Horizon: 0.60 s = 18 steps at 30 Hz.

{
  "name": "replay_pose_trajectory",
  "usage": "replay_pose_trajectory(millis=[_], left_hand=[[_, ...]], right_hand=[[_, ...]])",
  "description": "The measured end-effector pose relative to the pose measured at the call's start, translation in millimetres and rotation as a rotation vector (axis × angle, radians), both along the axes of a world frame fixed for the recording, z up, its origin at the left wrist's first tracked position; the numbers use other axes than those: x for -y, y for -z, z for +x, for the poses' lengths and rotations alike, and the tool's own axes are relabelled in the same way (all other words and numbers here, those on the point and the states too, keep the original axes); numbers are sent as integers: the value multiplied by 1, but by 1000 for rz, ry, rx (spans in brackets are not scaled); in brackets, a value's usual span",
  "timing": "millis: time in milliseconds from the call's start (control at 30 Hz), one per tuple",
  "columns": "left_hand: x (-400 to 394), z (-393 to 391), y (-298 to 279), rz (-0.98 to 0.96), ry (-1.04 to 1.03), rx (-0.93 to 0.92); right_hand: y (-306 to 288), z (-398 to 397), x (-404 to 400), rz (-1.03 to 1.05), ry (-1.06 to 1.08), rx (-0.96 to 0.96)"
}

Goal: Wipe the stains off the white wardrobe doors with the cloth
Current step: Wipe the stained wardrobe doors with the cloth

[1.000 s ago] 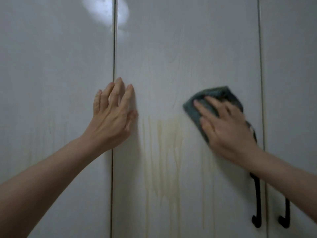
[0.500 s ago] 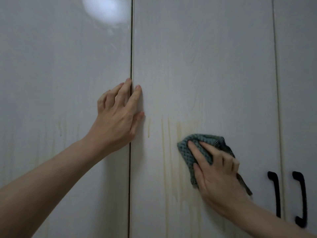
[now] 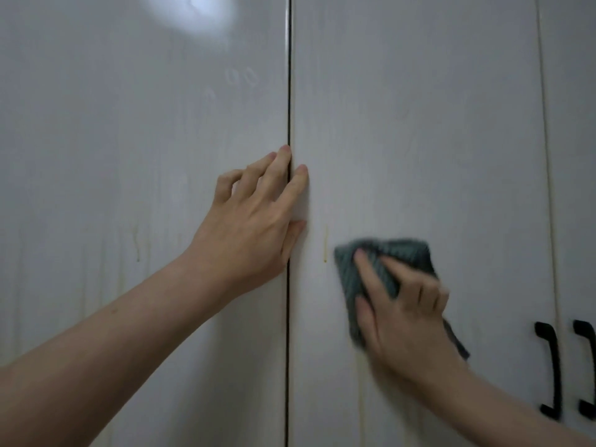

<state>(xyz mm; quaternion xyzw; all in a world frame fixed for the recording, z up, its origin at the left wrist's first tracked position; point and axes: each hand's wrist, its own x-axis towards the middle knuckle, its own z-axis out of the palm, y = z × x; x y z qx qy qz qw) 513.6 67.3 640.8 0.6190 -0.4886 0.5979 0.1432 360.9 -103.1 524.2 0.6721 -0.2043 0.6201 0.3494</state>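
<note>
My right hand point(image 3: 406, 321) presses a grey-green cloth point(image 3: 380, 266) flat against the middle white wardrobe door point(image 3: 419, 140), index and middle fingers stretched over it; the hand is motion-blurred. A thin yellow drip stain point(image 3: 325, 243) runs just left of the cloth. My left hand point(image 3: 254, 227) rests on the seam between the left door point(image 3: 129, 140) and the middle door, fingertips touching both panels. A faint yellow streak point(image 3: 137, 245) marks the left door. Finger smudges point(image 3: 240, 77) show higher on it.
Two black handles point(image 3: 551, 369) point(image 3: 587, 366) sit at the lower right, either side of the seam to the right-hand door point(image 3: 574, 156). A bright light reflection point(image 3: 196, 11) glares on the top of the left door.
My right hand swept the cloth down and left over the yellow streaks, then slightly up. The broad streaks on the middle door have mostly gone. My left hand stayed on the seam.
</note>
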Motion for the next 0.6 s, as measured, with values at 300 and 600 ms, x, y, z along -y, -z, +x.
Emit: replay_pose_trajectory(millis=[300,600], left_hand=[[2,7,2,-12,42,30],[4,6,12,-23,10,-17]], right_hand=[[-107,-14,15,3,38,21],[-21,18,-3,-29,-6,58]])
